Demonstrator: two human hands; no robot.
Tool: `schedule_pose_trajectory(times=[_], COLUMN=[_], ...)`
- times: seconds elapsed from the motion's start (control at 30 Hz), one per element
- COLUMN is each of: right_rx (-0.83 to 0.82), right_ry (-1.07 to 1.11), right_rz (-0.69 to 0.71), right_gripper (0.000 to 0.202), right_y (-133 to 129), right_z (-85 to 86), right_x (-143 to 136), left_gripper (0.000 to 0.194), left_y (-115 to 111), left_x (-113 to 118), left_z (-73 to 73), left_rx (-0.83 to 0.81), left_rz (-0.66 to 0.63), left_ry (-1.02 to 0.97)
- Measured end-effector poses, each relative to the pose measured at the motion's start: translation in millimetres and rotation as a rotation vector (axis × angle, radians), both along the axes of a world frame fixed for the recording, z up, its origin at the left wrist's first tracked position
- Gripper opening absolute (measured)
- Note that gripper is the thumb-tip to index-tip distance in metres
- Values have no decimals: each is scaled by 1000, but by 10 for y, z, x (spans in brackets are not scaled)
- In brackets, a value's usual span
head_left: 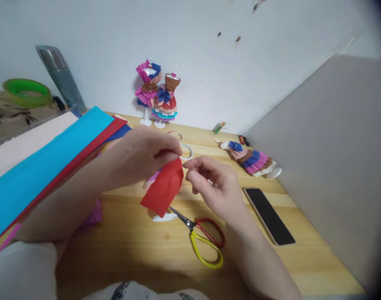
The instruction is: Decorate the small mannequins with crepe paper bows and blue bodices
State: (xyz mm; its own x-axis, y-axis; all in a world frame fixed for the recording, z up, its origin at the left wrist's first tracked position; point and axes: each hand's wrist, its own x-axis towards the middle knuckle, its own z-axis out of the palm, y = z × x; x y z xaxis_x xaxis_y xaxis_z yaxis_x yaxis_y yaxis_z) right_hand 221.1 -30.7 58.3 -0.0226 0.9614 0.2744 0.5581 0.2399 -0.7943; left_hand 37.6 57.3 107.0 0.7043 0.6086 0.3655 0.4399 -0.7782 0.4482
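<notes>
My left hand (pixel 146 152) is closed in a pinch on the top edge of a small piece of red crepe paper (pixel 164 187), which hangs down below the fingers. Just right of the paper is my right hand (pixel 214 183), its fingers bent and the thumb and forefinger slightly apart, with nothing visible between them. Whether its fingertips touch the paper's edge I cannot tell. Below the hands lie scissors (pixel 190 225) with one red and one yellow handle loop. Behind the red paper, a white oval base (pixel 164 217) and some pink paper show in part.
Long sheets of coloured crepe paper (pixel 53 146) lie at the left. Two small dress forms (pixel 164 96) in paper ruffles stand by the wall; another (pixel 249 158) lies at the right. A phone (pixel 270 216), a tape roll (pixel 186 151) and a glue stick (pixel 219 127) are on the table.
</notes>
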Motion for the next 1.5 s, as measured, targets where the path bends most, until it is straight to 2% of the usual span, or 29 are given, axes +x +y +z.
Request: schedule_pose_trajectory(times=[0.1,0.17,0.23,0.37,0.5,0.7,0.83,0.93,1.07,1.13,1.2,1.3,1.43,1.5], right_rx=[-244,-404,-496,-559,-697,-747,-710,-611,-411,-264,-220,-177,-165,-166], right_ry=[-219,-337,-350,-183,87,349,359,294,129,59,39,8,-44,-75], right_rz=[127,257,345,377,353,255,204,171,78,1,-58,-184,-347,-408], right_gripper=[36,34,27,26,27,30,34,34,33,33,31,30,23,31], right_y=[73,120,150,171,191,157,128,221,585,855,1164,1660,2284,2551], right_z=[-87,-202,-359,-692,-903,-978,-923,-819,-674,-639,-645,-737,-957,-1069], right_x=[39,19,-31,-155,-257,-336,-280,-141,147,315,491,748,1008,1087], left_gripper=[20,22,29,44,37,25,20,18,18,18,19,22,19,16], left_y=[88,116,116,102,107,89,85,96,135,154,166,173,177,192], left_x=[-166,-273,-363,-490,-555,-592,-618,-610,-570,-554,-543,-524,-487,-471], left_z=[81,150,211,286,320,348,363,354,308,288,278,271,244,213], left_rx=[129,175,193,198,217,218,220,217,262,295,328,344,369,403], left_rz=[17,77,140,229,243,237,263,253,164,144,153,161,160,179], left_ry=[-141,-210,-208,-160,-223,-256,-300,-300,-290,-283,-275,-259,-235,-248])
